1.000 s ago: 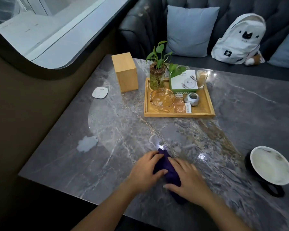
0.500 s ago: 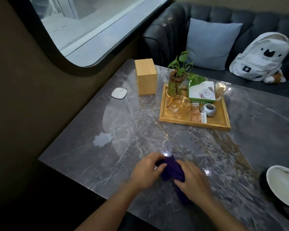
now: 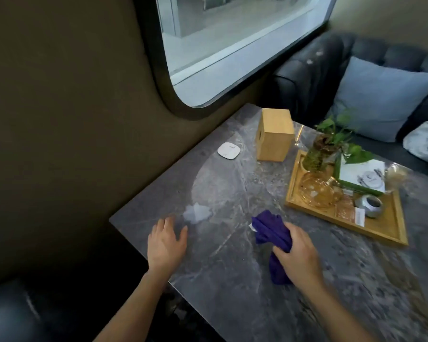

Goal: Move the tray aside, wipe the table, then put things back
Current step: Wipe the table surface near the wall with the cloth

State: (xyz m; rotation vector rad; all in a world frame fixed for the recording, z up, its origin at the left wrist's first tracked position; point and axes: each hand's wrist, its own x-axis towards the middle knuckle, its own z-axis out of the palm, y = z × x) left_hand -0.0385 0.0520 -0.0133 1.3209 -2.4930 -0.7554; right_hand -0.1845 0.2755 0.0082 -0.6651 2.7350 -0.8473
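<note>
The left hand (image 3: 167,243) is laid flat on the desk (image 3: 227,272) near its left edge, fingers spread wide and nothing held. Just beyond its fingertips a pale, irregular patch (image 3: 197,213) is seen on the grey, veined, glossy stone surface; whether it is liquid or a reflection cannot be told. Farther back, a small white pad (image 3: 228,150) with rounded corners lies flat. Beside it, to the right, a plain box (image 3: 274,134) of light wood stands upright. A purple cloth (image 3: 272,230), soft and bunched into folds, is gripped by the right hand (image 3: 297,257), whose fingers are closed around its middle; one end is pressed on the desk ahead of the hand, the other trails back beneath the wrist. To the right, apart from the cloth, the tray (image 3: 344,225) rests on the desk: rectangular, of pale wood with a raised rim. On it are carried a glass jar with a leafy plant (image 3: 331,141), an amber glass bowl (image 3: 316,190), a green-and-white card box (image 3: 361,176) and a small rounded silver object (image 3: 370,205). A dark tufted sofa with a blue cushion (image 3: 381,97) is seen behind.
</note>
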